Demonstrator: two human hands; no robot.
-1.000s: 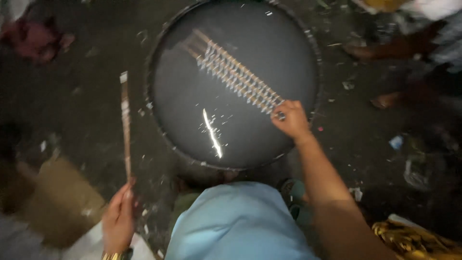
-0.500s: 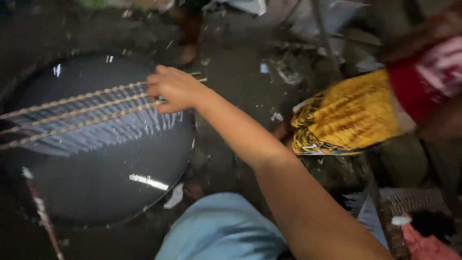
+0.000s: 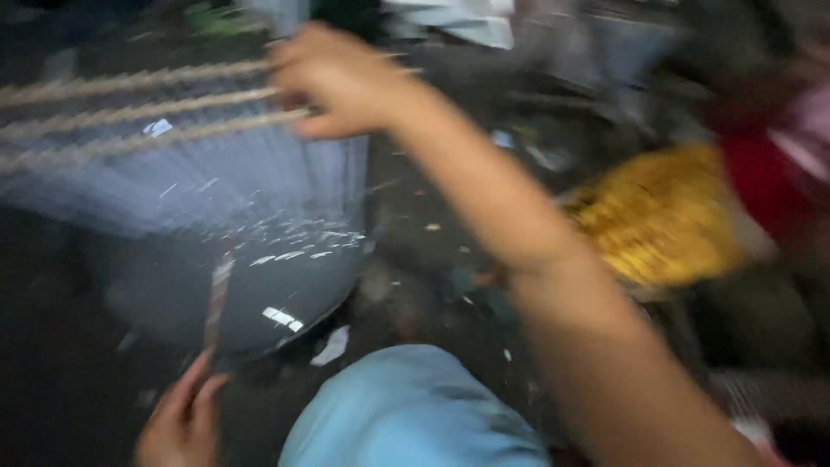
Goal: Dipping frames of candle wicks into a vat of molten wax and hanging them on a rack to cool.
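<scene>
My right hand [image 3: 341, 82] has lifted the gripped rods [image 3: 130, 108] above the vat [image 3: 285, 277]; left hand [image 3: 181, 424] pinches a stick [image 3: 216, 298]; yellow cloth [image 3: 661, 216] right.

The picture is much blurred. The right hand [image 3: 341, 82] is stretched out over the big round dark basin of liquid [image 3: 259, 268] and closes its grip on the near ends of several long thin pale sticks [image 3: 130, 108]. These sticks lie side by side across the top of the basin and run off to its left. The left hand [image 3: 181, 424] is below the basin and holds a thin straight rod [image 3: 216, 298], which points up over the basin's near rim. Just right of this hand, under the basin, is a light blue cloth-covered knee [image 3: 415, 411]. Well to the right of the basin is a yellow patterned cloth [image 3: 661, 216], beside a red cloth [image 3: 761, 177].
</scene>
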